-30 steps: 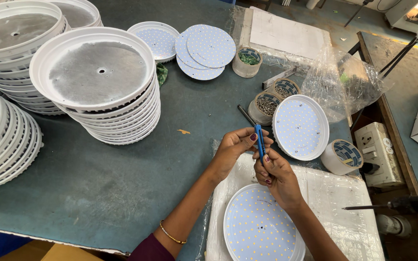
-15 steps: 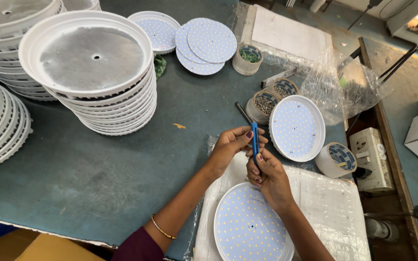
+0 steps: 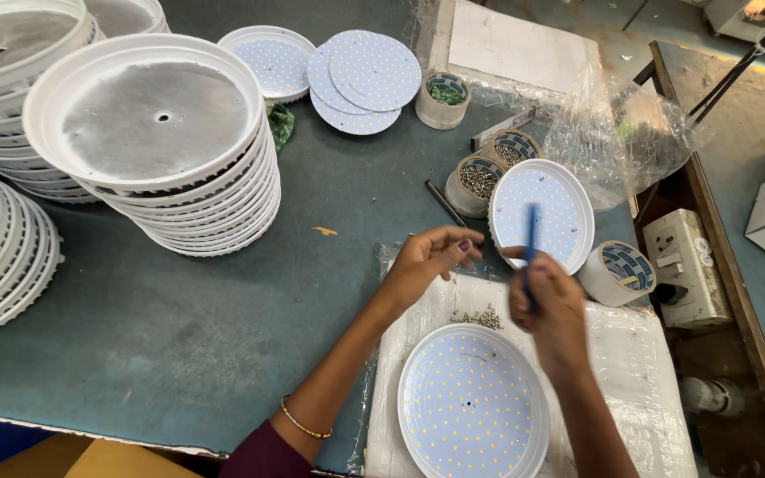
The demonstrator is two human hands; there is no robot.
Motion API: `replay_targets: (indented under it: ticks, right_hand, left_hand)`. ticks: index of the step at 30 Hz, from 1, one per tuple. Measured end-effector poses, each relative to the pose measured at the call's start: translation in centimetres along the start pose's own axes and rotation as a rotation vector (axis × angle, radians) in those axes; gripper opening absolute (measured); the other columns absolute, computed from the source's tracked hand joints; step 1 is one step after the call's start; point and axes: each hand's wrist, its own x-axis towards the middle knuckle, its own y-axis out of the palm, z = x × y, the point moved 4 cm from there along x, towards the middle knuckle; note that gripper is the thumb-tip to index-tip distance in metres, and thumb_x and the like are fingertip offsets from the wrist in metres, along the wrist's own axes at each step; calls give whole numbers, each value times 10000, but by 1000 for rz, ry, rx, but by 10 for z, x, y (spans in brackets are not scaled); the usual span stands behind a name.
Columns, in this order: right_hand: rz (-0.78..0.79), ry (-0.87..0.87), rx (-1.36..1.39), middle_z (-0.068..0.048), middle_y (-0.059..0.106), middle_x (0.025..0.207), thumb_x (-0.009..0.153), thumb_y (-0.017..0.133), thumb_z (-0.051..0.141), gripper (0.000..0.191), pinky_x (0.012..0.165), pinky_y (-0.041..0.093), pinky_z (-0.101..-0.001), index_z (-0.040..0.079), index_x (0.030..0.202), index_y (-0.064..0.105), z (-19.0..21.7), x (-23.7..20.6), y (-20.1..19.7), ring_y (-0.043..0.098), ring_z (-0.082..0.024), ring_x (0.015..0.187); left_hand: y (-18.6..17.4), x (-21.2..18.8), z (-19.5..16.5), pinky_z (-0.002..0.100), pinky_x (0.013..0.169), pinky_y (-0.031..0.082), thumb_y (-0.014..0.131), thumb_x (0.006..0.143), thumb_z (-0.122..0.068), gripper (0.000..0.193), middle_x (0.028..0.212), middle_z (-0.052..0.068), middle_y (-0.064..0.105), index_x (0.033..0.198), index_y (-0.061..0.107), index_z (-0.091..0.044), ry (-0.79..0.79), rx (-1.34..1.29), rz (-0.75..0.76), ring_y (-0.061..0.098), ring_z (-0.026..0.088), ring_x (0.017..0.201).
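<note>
White housing stacks point(image 3: 148, 142) piled at left on grey-green surface point(image 3: 223, 336). Loose LED discs point(image 3: 365, 80) laid at far edge. Screw-filled tape rolls point(image 3: 478, 181) set beside crumpled plastic bag point(image 3: 630, 124). Socket box point(image 3: 683, 265) seen at right.

around the white pad point(image 3: 613, 354): two round led panels in housings point(image 3: 473, 405), three loose led discs point(image 3: 363, 75), four small tape-roll tubs point(image 3: 620, 270), one blue screwdriver point(image 3: 530, 239).

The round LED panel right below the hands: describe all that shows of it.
The LED panel is a white round dish with a raised rim, its pale face dotted with rows of small yellow LEDs and a small dark hole at the centre. It lies flat, face up, on a plastic-covered white pad at the table's near edge. Neither hand touches it.
</note>
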Motion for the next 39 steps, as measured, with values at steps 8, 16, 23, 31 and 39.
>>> replay_targets:
  ticks: [8,16,23,31,39]
  right_hand:
    - [-322,63,-332,-71,591,745,1042,464,234,452,495,391,-234,-58,1383,516,-2,-101,-55,508,-107,559]
    - [-337,331,-519,-76,541,652,1022,520,145,358,444,310,-260,21,1355,562,-7,-164,-100,403,-120,502]
    - [-69,304,-1022,-76,734,843,940,646,176,248,612,539,-315,86,1165,695,22,-145,-71,687,-157,697]
    - [122,208,-1235,-118,773,991,913,663,184,276,730,565,-397,102,1168,728,54,-128,-47,740,-284,882]
    - [181,408,-1489,-59,766,813,850,747,395,294,606,554,-400,168,1034,774,63,-140,-45,729,-285,711]
  left_hand:
    - [-2,-5,26,283,641,526,701,942,-397,377,806,51,711,1117,779,-72,-157,467,133,628,110,707]
    - [17,-17,32,300,652,537,822,826,-317,361,786,69,707,1081,783,-65,-104,629,267,640,145,694]
    - [28,-22,15,302,651,530,805,818,-268,276,787,64,706,1046,808,-112,-215,713,286,640,146,677]
    - [39,-25,10,341,669,502,809,827,-245,213,804,54,632,1024,822,-167,-75,792,344,600,195,720]
    - [48,-33,1,347,712,503,800,841,-253,190,896,33,563,1012,812,-171,-41,796,268,606,197,802]
